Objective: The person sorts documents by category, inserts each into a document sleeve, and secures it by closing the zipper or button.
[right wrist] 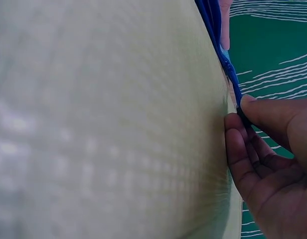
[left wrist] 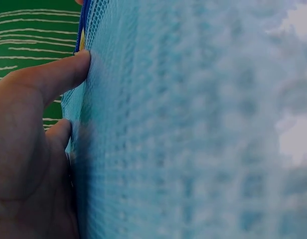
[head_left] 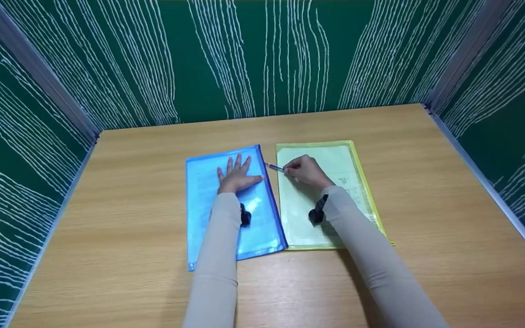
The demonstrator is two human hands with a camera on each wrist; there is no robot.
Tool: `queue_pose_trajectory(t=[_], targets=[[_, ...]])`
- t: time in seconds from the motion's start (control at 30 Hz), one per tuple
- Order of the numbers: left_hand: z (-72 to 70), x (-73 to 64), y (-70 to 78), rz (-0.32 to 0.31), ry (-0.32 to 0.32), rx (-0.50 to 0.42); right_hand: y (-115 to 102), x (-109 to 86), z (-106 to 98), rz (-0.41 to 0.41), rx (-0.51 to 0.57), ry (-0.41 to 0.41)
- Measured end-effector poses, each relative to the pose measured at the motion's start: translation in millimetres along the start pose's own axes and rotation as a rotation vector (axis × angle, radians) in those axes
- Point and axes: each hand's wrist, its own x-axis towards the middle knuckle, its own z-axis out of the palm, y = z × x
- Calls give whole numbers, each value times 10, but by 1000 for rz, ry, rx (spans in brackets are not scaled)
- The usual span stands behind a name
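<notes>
My left hand (head_left: 237,177) rests with spread fingers on a blue mesh zip pouch (head_left: 208,205), which lies flat on the table. In the left wrist view the thumb (left wrist: 69,72) touches the blue mesh (left wrist: 158,124). Over a yellow-edged mesh zip pouch (head_left: 303,218), my right hand (head_left: 308,171) pinches one end of a thin, purplish pen (head_left: 274,167). The pen's far end reaches the dark blue zip edge (head_left: 269,187); whether it goes under or inside cannot be told. The right wrist view shows thumb and fingers (right wrist: 238,149) meeting at a dark tip.
Both pouches lie side by side on a wooden table (head_left: 121,205), their near corners touching. Printed paper shows faintly inside the yellow one. Green walls (head_left: 280,59) with white wavy lines border the table at the back and sides.
</notes>
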Motion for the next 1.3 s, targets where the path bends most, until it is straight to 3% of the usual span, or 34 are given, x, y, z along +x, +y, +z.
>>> queue_pose_trajectory(t=[0.27, 0.83, 1.2, 1.3], targets=[[7, 16, -20, 8, 3, -14, -17, -46, -4, -36, -27, -20], [-10, 10, -23, 7, -2, -21, -24, -88, -67, 12, -47, -87], [-62, 48, -67, 7, -2, -63, -41, -113, -66, -86, -140, -110], [-50, 59, -84, -5, -1, -62, -36, -145, -70, -79, -157, -132]])
